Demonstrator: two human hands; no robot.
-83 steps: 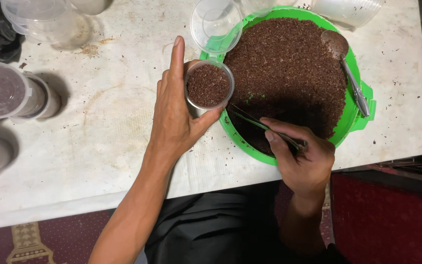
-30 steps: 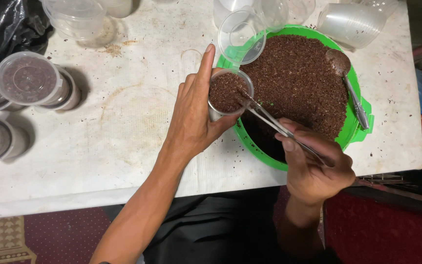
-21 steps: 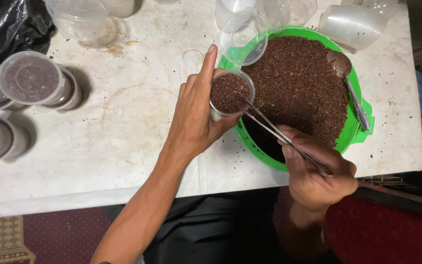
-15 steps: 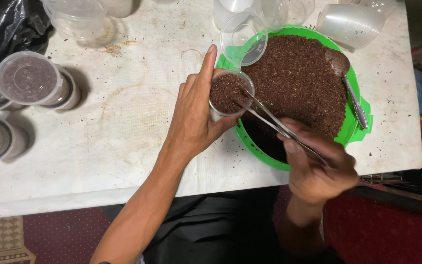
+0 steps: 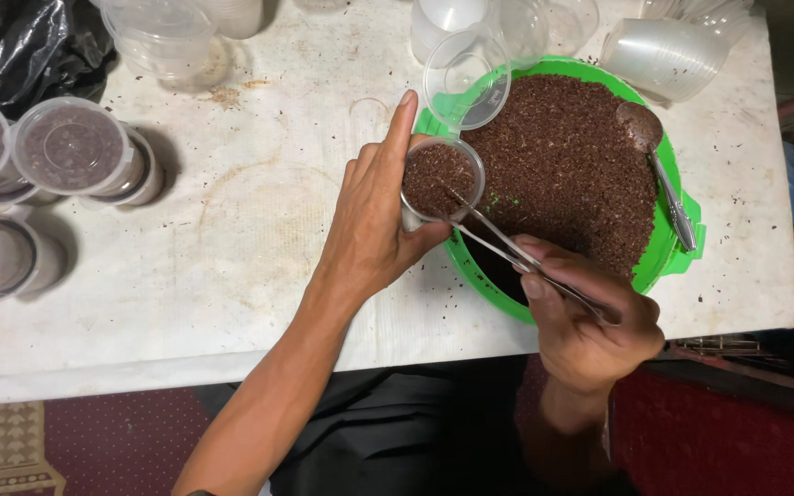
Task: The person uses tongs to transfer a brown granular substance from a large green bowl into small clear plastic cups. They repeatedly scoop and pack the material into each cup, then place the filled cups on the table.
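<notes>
The fingers of the left hand are wrapped around a small clear cup filled with brown granular soil, the index finger stretched straight up along its side and the thumb pressed against its near wall. The cup is held at the left rim of the green basin. The fingers of the right hand are pinched together on long metal tweezers, whose tips are dipped into the soil in the cup. The basin is heaped with the same brown soil, and a metal spoon is laid on its right side. An empty clear cup is tilted against the basin's upper left rim. Far left of the basin, lidded soil-filled cups are stacked on the white counter.
</notes>
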